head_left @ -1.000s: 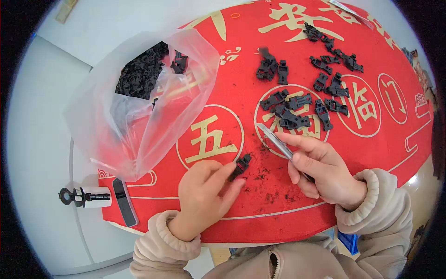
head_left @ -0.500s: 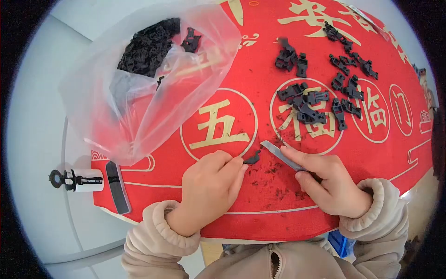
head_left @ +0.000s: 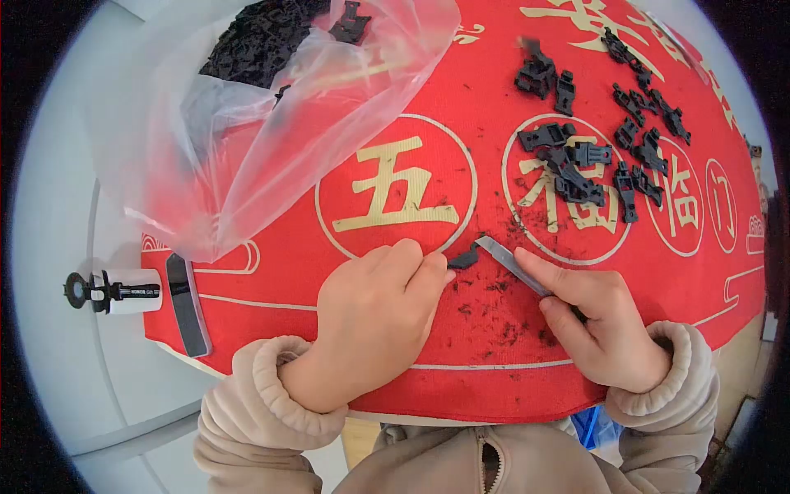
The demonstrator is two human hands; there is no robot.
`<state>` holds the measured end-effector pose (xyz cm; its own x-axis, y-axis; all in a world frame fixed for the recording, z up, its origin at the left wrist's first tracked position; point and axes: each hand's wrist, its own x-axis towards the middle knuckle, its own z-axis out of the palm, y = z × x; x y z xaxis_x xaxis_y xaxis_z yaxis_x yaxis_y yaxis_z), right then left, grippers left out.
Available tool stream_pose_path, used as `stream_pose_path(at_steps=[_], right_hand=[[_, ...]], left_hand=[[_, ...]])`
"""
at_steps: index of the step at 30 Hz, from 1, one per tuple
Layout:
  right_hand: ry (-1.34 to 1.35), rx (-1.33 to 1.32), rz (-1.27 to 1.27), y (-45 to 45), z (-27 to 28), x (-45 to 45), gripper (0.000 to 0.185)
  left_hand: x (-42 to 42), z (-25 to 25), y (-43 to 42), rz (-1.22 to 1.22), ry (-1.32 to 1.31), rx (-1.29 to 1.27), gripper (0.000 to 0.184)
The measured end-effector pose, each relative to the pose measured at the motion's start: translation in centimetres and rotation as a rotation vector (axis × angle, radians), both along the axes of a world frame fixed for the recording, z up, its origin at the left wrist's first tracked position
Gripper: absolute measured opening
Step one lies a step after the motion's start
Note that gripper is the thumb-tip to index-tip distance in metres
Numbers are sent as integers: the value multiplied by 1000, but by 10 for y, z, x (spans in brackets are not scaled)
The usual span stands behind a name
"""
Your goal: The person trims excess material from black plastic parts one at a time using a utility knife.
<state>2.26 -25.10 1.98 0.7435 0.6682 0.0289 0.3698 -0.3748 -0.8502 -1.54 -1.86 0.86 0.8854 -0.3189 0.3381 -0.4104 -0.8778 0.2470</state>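
The left hand, just below the frame's centre, shows its back, with fingers curled into a pinch. At centre right, the right hand is closed in a grip, its index finger stretched toward the upper left.

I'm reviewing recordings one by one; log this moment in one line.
left hand: holding black part | right hand: holding knife | blade tip beside part | loose pieces on red cloth
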Motion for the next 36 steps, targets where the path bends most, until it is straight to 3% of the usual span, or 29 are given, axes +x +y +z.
stream_pose_path(at_steps=[36], right_hand=[[-42,-36,9,0,-7,-9,53]], left_hand=[[-2,3,-9,-8,13,36,15]])
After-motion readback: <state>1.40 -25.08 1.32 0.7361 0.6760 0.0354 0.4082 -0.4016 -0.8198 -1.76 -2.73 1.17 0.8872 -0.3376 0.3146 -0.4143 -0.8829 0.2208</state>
